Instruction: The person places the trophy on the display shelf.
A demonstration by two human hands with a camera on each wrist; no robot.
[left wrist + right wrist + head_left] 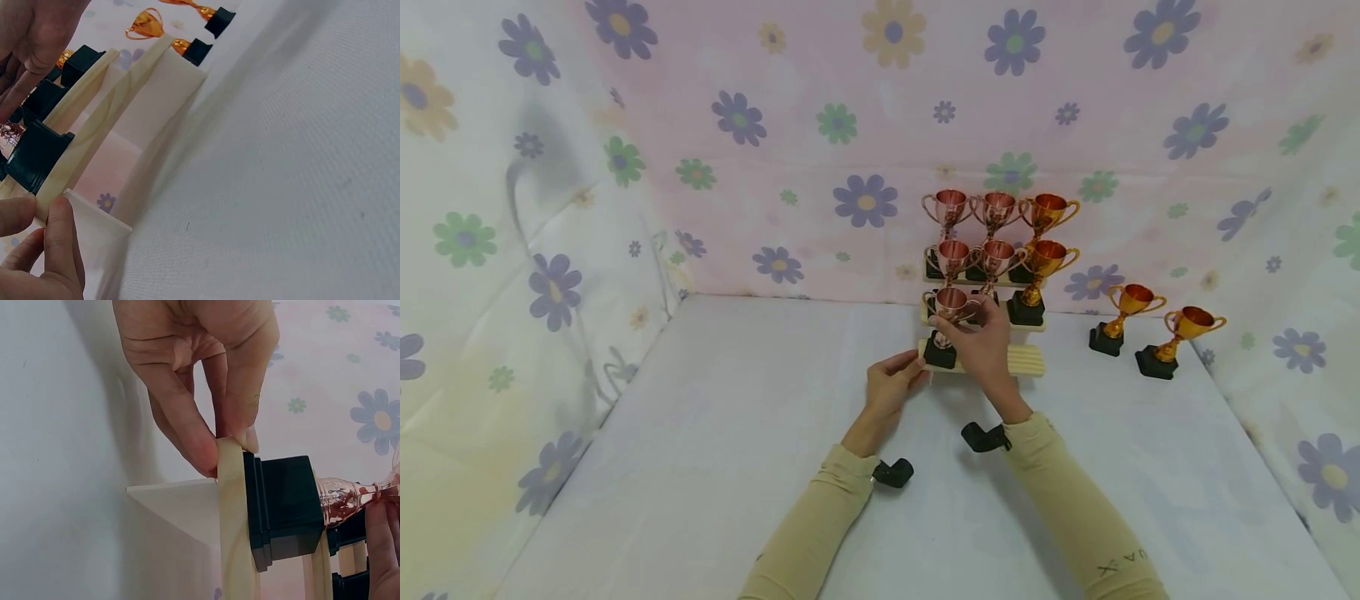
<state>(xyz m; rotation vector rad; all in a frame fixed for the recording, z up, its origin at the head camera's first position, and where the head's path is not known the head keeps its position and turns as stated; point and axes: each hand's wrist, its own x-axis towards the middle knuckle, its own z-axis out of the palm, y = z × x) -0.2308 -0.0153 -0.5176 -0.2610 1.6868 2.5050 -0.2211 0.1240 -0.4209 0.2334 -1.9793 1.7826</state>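
On the left end of the lowest step of a tiered wooden rack (pixel 1026 360) stands a rose-gold trophy cup (pixel 940 352) with a black base. My right hand (pixel 988 342) holds this trophy by its upper part, fingers around the metal below the rim. The trophy's base (pixel 287 506) sits upright against the board in the right wrist view. With thumb and fingers, my left hand (pixel 889 387) pinches the left end of that same board (pixel 94 134), right beside the base. Behind, the upper steps carry rose-gold trophies (pixel 953 258) and gold trophies (pixel 1048 260) in rows.
Two more gold trophies, one nearer the rack (pixel 1127 310) and one farther right (pixel 1187 329), stand on the white tabletop (pixel 737 417). White side supports (pixel 181 500) hold up the lowest board. Flower-patterned cloth (pixel 805 100) hangs behind and at both sides.
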